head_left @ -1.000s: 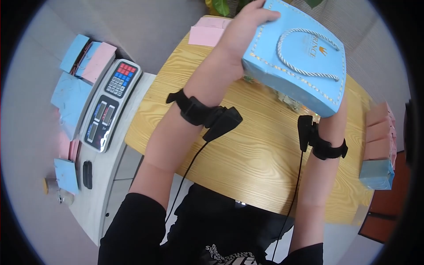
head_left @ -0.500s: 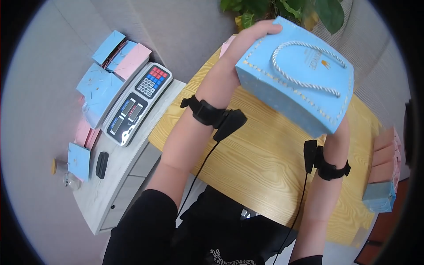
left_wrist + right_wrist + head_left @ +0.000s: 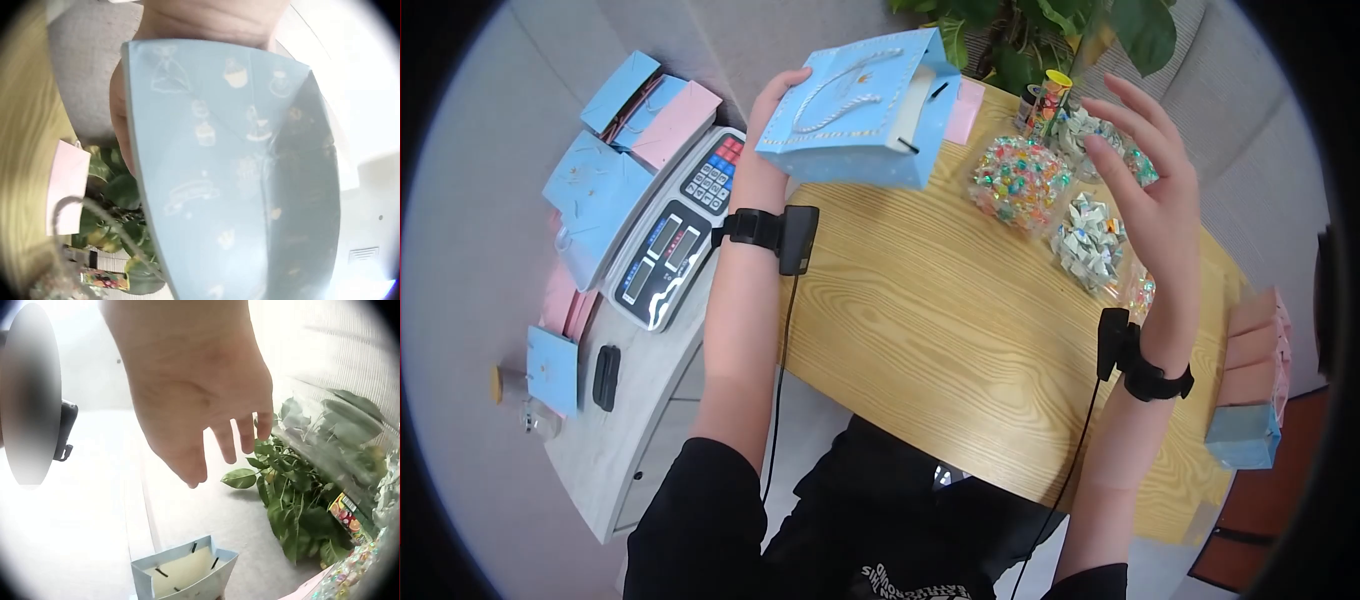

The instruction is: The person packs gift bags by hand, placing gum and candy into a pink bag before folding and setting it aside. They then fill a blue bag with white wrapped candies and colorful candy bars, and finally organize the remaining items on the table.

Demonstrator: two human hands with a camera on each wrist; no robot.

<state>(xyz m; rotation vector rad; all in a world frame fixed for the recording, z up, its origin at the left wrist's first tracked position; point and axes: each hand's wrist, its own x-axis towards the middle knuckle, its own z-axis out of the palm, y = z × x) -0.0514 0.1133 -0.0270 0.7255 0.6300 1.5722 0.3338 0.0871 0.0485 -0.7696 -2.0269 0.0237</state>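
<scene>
One blue bag (image 3: 862,122) has a twisted white rope handle (image 3: 798,118).

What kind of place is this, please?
Probably a small gift-packing workspace: a digital scale stands among blue and pink paper bags, and bags of shiny wrapped pieces lie on the wooden table.

A scale (image 3: 658,262) with red, blue and white keys sits on a white cabinet (image 3: 585,490), beside blue and pink paper bags (image 3: 595,200). Nearby lie a small black case (image 3: 606,378) and a clear glass jar (image 3: 541,419). A leafy green plant (image 3: 1148,38) stands beyond the worktop (image 3: 940,340); folded pink bags (image 3: 1252,350) line its right side, next to a blue one.
</scene>
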